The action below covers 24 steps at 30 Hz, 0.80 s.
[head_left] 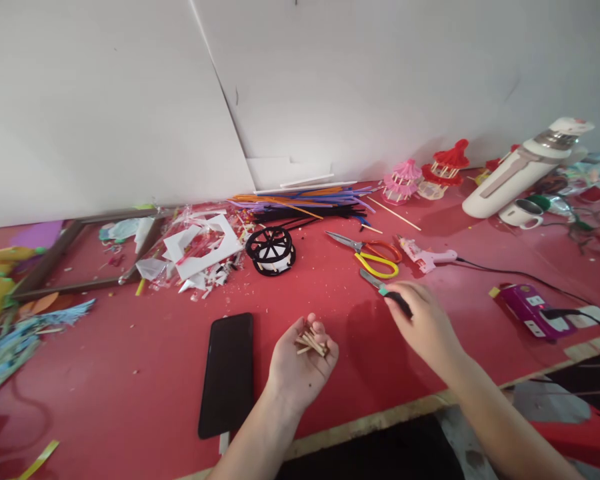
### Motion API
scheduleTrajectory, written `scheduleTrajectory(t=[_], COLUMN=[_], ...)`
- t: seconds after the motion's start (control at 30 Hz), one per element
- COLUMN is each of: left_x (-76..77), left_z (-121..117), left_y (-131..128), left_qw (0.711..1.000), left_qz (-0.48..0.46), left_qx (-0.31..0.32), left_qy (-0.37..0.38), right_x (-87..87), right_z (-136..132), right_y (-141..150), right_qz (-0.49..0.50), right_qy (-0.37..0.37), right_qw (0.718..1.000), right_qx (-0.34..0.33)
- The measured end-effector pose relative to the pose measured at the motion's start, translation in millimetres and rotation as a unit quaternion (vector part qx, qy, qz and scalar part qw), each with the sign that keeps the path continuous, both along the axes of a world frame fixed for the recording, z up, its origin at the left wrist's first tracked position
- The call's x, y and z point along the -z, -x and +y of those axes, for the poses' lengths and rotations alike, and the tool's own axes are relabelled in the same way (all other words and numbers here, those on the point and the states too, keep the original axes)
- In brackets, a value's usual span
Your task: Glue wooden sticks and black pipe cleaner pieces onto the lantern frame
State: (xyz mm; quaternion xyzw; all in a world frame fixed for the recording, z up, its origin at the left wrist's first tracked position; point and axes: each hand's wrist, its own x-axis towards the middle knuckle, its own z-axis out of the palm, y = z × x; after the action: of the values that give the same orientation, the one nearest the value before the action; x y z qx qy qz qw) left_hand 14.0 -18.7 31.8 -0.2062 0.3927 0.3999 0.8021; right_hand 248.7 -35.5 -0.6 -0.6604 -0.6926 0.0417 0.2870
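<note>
The curled fingers of the left hand [305, 367] partly hide the small sticks [311, 341], too bunched to count. The right hand [423, 320] covers part of the handle of the knife [373, 279]. Near the table's [155, 373] front edge, the left forearm [260, 437] hides where the phone's [227, 377] white plug [224, 441] leads. The picture's edge cuts off the blue fringe [25, 340] at the table's left end; clutter [587, 177] towards the far right corner is blurred.

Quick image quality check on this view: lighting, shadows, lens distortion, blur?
Head view: flat, diffuse light, no harsh glare on the black phone. Soft shadow on the red table between the hands, beside the right hand. Wide-angle stretch likely exaggerates the white bottle's tilt. Scissors readable; right-edge clutter smeary.
</note>
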Motion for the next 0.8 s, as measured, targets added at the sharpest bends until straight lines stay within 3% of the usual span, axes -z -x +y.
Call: scheduleTrajectory(t=[0.17, 0.33, 0.43, 0.5, 0.53, 0.6, 0.67, 0.73, 0.8], left_x=[-3.5, -15.7, -20.3, -20.4, -19.8, -17.7, -14.7, -10.8, -6.9], left_z=[0, 26, 53, 74, 83, 101, 115, 125, 132], left_y=[8, 39, 63, 75, 79, 83, 81, 78, 74], left_qw=[0.997, 0.975, 0.946, 0.916, 0.9, 0.873, 0.853, 0.841, 0.835], left_qz=[0.019, 0.115, 0.23, 0.318, 0.355, 0.41, 0.444, 0.463, 0.473], left_qx=[0.062, 0.144, 0.129, 0.099, 0.09, 0.091, 0.108, 0.129, 0.148], left_qy=[-0.052, -0.126, -0.189, -0.222, -0.234, -0.248, -0.252, -0.248, -0.239], right_x=[28.3, 27.6, 27.6, 33.1, 37.6, 47.7, 55.2, 55.5, 47.6], right_z=[-13, -29, -41, -49, -53, -56, -50, -31, -2], right_y=[-40, -71, -71, -53, -39, -8, 24, 53, 79], right_qz=[-0.062, -0.083, -0.12, -0.124, -0.107, -0.093, -0.111, -0.097, -0.048], right_qy=[0.038, 0.044, 0.003, -0.047, -0.054, -0.006, 0.041, 0.098, 0.154], right_qw=[0.997, 0.994, 0.987, 0.983, 0.987, 0.994, 0.991, 0.987, 0.985], right_qx=[0.032, 0.058, 0.109, 0.129, 0.107, 0.055, 0.069, 0.086, 0.06])
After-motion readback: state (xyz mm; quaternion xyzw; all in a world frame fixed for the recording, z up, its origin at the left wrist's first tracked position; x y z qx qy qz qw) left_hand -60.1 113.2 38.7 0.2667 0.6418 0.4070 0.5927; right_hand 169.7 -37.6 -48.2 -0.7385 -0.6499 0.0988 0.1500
